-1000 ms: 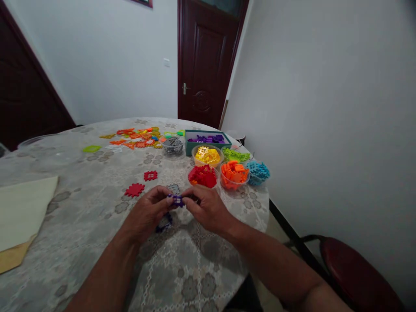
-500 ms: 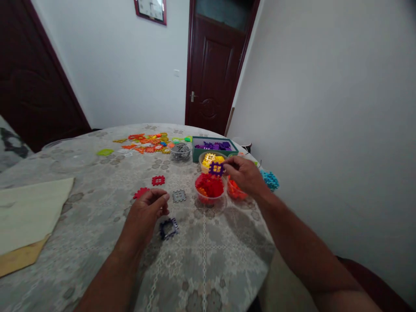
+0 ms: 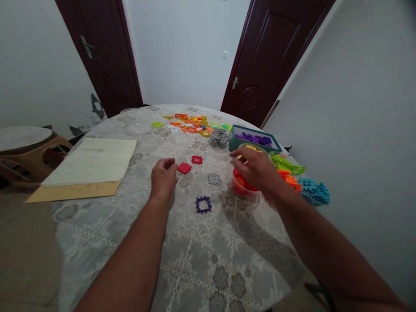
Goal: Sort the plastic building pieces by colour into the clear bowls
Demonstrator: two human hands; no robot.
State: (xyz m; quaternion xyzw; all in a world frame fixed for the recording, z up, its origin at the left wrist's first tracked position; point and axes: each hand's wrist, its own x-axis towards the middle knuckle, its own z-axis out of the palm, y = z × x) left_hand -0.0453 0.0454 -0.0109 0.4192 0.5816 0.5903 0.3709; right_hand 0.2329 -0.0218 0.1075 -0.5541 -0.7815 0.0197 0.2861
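Observation:
My left hand (image 3: 163,178) rests on the table with its fingers loosely curled and a gap at the thumb. Its fingertips are right beside a solid red toothed tile (image 3: 184,168); I see nothing held. Past that lies a red window tile (image 3: 196,160). A grey window tile (image 3: 213,179) and a purple square frame tile (image 3: 203,205) lie between my hands. Over the tub of red pieces (image 3: 244,187) is my right hand (image 3: 255,167), fingers bent together. A yellowish bit shows between them, held or behind I cannot tell. Just behind are yellow pieces (image 3: 253,148).
A green box (image 3: 232,141) of purple pieces and a bowl of grey pieces (image 3: 221,138) stand behind. Lime pieces (image 3: 286,164), orange pieces (image 3: 289,180) and blue pieces (image 3: 313,191) sit at right. Mixed tiles (image 3: 191,123) lie at the back, a cream sheet (image 3: 92,160) at left.
The view has turned left and down. The purple window tile that was in my right hand is no longer visible. My left hand has moved away from the purple frame, beside the red tile.

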